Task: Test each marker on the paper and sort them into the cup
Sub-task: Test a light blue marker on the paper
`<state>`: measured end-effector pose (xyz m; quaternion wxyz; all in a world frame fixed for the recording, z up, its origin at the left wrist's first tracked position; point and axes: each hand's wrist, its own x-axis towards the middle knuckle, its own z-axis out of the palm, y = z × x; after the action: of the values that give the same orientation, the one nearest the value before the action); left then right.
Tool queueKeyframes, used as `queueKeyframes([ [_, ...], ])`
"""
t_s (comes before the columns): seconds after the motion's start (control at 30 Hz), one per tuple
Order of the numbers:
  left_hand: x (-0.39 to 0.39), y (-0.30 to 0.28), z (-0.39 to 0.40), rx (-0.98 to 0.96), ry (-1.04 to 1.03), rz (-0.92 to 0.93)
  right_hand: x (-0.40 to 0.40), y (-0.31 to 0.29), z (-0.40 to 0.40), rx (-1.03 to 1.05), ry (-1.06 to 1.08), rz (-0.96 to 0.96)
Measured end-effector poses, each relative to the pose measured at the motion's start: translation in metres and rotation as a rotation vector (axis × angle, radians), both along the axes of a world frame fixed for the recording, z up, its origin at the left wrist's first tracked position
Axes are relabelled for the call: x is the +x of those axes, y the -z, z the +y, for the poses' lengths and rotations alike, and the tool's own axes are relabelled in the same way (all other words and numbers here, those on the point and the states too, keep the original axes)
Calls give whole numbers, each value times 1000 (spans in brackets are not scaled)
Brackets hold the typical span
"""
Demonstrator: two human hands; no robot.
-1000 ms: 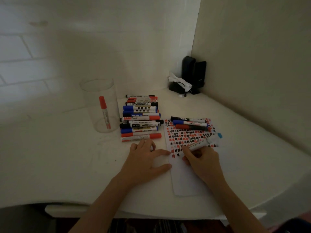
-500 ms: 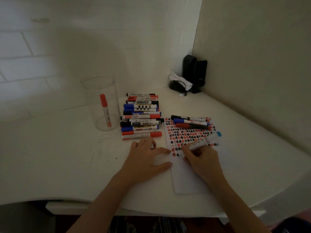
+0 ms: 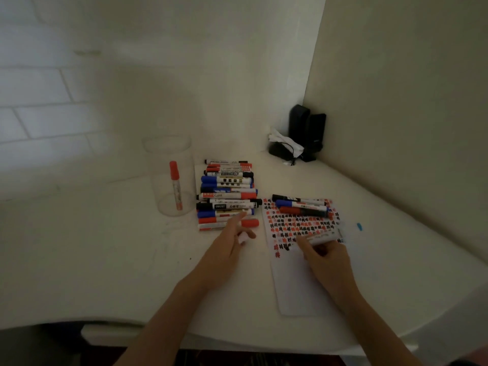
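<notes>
The right hand pinches a marker low over the paper, its grip curled round the barrel. The left hand reaches, fingers spread, to the marker pile beside the cup, which holds one red marker on the bench.

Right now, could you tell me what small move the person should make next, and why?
Probably recap the marker. The right hand grips a white-barrelled marker over the white paper sheet crowded with red and black test marks, and its small blue cap lies loose on the white table. The left hand holds nothing, so it could fetch the cap before the marker goes into the clear plastic cup.
</notes>
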<state>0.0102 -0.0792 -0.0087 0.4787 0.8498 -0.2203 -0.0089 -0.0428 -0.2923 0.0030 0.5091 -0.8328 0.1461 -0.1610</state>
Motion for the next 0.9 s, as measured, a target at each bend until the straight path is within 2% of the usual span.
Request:
queueKeyframes([
  [0.1,-1,-2,7,-66,-23,6,3,-9,2,84,-38,19],
  [0.23,-3,-4,5,30,37,-25,11,-26,20,108,-143,-12],
  [0.37,-2,-10,12,-234,-98,58,15,-24,42,293,-228,39],
  [0.43,3,-9,15,-364,-207,135,18,-23,49,415,-201,60],
  [0.5,5,-6,16,-423,-225,181,20,-25,53,505,-174,70],
  [0.67,6,-4,20,-290,-149,75,22,-31,55,589,-168,65],
  [0.9,5,-4,19,-326,-151,41,21,-26,70,537,-220,33],
])
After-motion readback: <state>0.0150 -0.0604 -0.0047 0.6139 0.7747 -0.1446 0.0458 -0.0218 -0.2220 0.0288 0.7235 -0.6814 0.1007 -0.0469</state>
